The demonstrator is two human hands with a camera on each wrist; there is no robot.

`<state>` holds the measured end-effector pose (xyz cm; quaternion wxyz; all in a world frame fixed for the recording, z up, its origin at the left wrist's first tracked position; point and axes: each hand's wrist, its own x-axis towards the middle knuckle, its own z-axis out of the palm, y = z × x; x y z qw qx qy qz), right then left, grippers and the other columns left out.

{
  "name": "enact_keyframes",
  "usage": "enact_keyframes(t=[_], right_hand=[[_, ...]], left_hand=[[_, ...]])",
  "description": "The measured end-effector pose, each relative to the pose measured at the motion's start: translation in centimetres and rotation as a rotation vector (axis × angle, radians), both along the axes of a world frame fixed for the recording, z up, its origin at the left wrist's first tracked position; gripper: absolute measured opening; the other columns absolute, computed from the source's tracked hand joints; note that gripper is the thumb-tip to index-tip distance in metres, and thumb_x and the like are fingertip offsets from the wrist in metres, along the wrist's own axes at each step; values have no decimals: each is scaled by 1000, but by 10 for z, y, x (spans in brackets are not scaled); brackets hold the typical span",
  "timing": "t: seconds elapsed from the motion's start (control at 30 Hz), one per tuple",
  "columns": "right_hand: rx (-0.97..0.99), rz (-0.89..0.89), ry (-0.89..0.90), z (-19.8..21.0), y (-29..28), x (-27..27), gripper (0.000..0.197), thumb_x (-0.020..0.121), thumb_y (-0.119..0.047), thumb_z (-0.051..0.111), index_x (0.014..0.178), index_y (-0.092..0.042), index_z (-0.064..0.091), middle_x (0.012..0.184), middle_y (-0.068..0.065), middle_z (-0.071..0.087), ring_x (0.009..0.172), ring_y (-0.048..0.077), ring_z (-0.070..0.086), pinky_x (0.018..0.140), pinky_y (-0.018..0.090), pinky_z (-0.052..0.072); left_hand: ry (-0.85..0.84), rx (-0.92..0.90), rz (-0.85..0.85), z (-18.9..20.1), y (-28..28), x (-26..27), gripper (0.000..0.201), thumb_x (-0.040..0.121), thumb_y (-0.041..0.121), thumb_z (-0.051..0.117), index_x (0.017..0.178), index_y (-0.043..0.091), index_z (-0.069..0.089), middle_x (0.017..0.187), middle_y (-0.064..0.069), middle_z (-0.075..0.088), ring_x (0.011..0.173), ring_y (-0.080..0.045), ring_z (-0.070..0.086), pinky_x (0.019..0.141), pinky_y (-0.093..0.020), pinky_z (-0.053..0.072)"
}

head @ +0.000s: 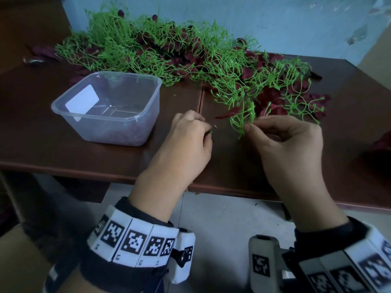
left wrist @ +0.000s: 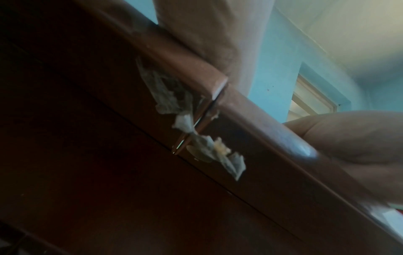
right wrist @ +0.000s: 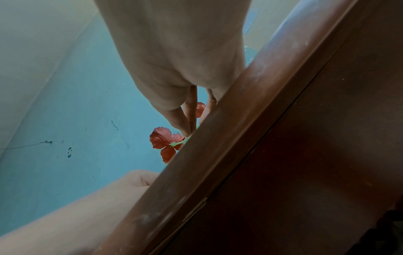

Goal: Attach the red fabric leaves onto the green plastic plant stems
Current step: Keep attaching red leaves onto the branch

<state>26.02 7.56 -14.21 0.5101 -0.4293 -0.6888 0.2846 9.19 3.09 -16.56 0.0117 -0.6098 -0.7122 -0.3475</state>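
Hands are being held low over the brown table [head: 105, 157], a green stem sprig being pinched by the right.

From the head view, the right hand [head: 289, 149] is pinching a green plastic stem [head: 243, 119] between thumb and forefinger at the pile of stems and red fabric leaves [head: 190, 51]; the left hand [head: 188, 142] is being kept curled, something small and green being gripped, beside a clear plastic tub [head: 110, 106]. From the left wrist, mostly table edge is being shown. From the right wrist, a red leaf [right wrist: 163, 141] is seen past the fingers [right wrist: 174, 119].
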Motion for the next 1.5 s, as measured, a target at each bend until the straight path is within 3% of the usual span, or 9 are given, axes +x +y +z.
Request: enact_keyframes(t=[0.17,0.47,0.57,0.73,0.87,1.0,1.13,1.27,1.5], right_hand=[[11,-2,-27,-1,-1,0,11,83,-20,80,81,-29,74,88,-1,72,75,1,67,68,11,51],[-39,4,-33,-1,1,-1,4,83,-20,80,84,-23,78,88,-4,74,77,2,69,72,17,56],[-80,23,-30,-1,-1,-4,7,84,-19,80,90,-18,80,90,-9,75,81,-3,70,77,17,57],[-93,72,-36,-2,-5,-12,7,83,-14,79,89,-18,80,85,-17,69,85,-16,64,71,1,47],[-89,92,-40,-5,-5,-18,7,82,-13,80,85,-19,80,86,-16,67,87,-20,61,69,-3,43],[-91,107,-42,-7,-4,-22,7,82,-14,80,84,-21,79,89,-13,69,80,-19,63,69,-1,44],[-84,113,-53,-10,-5,-26,13,81,-14,81,80,-26,77,91,-11,71,81,-14,65,70,3,48],[-67,107,-65,-12,-5,-29,8,81,-13,80,83,-20,79,95,-5,73,84,-12,65,70,2,48],[-31,105,-43,-11,-5,-31,6,82,-11,80,88,-12,79,95,-1,71,86,-16,63,69,0,45]], left_hand=[[44,74,2,-3,4,-1,14,92,10,71,102,12,81,102,-6,67,101,-27,55,89,-25,39],[-19,201,7,24,-12,-5,13,92,9,65,97,10,77,103,-2,67,100,-22,63,85,-42,55],[-10,257,44,38,-19,-15,17,90,5,62,95,9,78,102,-3,70,97,-21,65,85,-40,55],[-31,291,144,49,-29,-30,20,90,7,61,98,9,79,101,-4,71,89,-18,68,84,-33,56],[-30,313,166,62,-40,-31,20,92,12,59,100,13,78,102,0,70,88,-16,66,81,-34,56],[82,321,329,78,-58,-45,22,90,20,55,93,16,76,97,-5,72,90,-29,66,86,-46,54],[78,114,553,81,-72,-65,22,88,26,55,82,15,74,83,-16,71,83,-42,66,82,-50,56],[20,22,533,77,-73,-70,20,86,24,58,82,14,74,82,-14,72,88,-41,66,82,-49,58],[-21,299,327,76,-54,-44,17,90,12,58,93,14,75,84,-2,69,82,-20,64,76,-37,54]])
